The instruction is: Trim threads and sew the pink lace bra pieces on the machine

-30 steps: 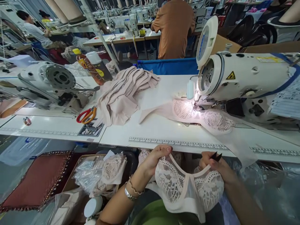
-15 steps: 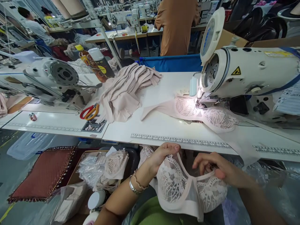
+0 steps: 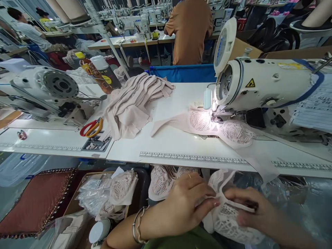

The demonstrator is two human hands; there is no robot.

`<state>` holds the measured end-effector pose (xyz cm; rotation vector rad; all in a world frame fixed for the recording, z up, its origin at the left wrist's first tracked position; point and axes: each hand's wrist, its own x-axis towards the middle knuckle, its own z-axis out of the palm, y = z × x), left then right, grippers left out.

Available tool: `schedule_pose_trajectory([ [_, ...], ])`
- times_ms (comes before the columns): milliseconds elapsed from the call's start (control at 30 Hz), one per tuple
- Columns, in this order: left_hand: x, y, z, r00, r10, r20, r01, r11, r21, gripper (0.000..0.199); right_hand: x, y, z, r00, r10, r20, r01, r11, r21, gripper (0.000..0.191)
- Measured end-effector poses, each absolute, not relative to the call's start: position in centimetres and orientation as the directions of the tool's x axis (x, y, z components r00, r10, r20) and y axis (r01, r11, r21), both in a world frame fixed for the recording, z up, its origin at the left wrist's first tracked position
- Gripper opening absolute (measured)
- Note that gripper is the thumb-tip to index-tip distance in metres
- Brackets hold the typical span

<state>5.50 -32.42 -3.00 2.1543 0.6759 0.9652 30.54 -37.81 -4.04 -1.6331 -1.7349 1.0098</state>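
Below the table edge, a pale pink lace bra [image 3: 233, 221] is held between my two hands. My left hand [image 3: 190, 202], with bracelets at the wrist, pinches its edge near the middle. On the right, my right hand [image 3: 252, 207] has its fingers closed on the bra's strip-like edge. Another lace bra piece [image 3: 236, 132] lies on the white table under the lit needle area of the sewing machine [image 3: 261, 81], its fabric tail hanging over the front edge.
A pile of pink fabric strips [image 3: 132, 103] lies mid-table, with scissors [image 3: 91, 127] to its left. A second machine [image 3: 49, 90] stands at the left. Lace cups [image 3: 162, 181] and a box of bagged pieces [image 3: 95, 188] sit below. A person in brown [image 3: 192, 33] is beyond.
My left hand has moved right and down, closer to my right hand. The bra has turned and shifted right, partly behind the hands. The view has shifted slightly.
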Motion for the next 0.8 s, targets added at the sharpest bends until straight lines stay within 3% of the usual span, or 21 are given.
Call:
schedule_pose_trajectory([
  [133, 6.7, -33.2, -5.2, 0.570, 0.681, 0.460, 0.343, -0.706, 0.620, 0.025, 28.6, -37.8, -5.1, -0.066, 0.996, -0.065, 0.611, -0.011, -0.791, 0.043],
  [300, 7.5, -32.8, -6.8, 0.551, 0.688, 0.472, 0.387, -0.712, 0.586, 0.016, 27.4, -37.1, -5.8, -0.277, 0.958, 0.080, 0.595, 0.236, -0.769, 0.030],
  [433, 7.2, -32.0, -7.6, 0.498, 0.748, 0.438, 0.290, -0.620, 0.729, 0.010, 27.6, -37.1, -7.7, -0.218, 0.923, 0.318, 0.694, 0.376, -0.614, 0.026],
  [533, 6.7, -31.5, -7.9, 0.466, 0.836, 0.290, 0.173, -0.407, 0.897, 0.011, 28.5, -37.1, -9.0, -0.178, 0.922, 0.344, 0.769, 0.349, -0.536, 0.031],
  [667, 5.7, -30.7, -7.7, 0.425, 0.896, 0.129, 0.060, -0.170, 0.984, 0.022, 29.9, -36.5, -8.6, -0.309, 0.942, 0.130, 0.584, 0.296, -0.756, 0.030],
  [800, 4.5, -29.6, -7.7, 0.371, 0.928, -0.043, 0.008, 0.043, 0.999, 0.028, 31.9, -36.1, -7.1, -0.341, 0.940, -0.007, 0.402, 0.139, -0.905, 0.049],
])
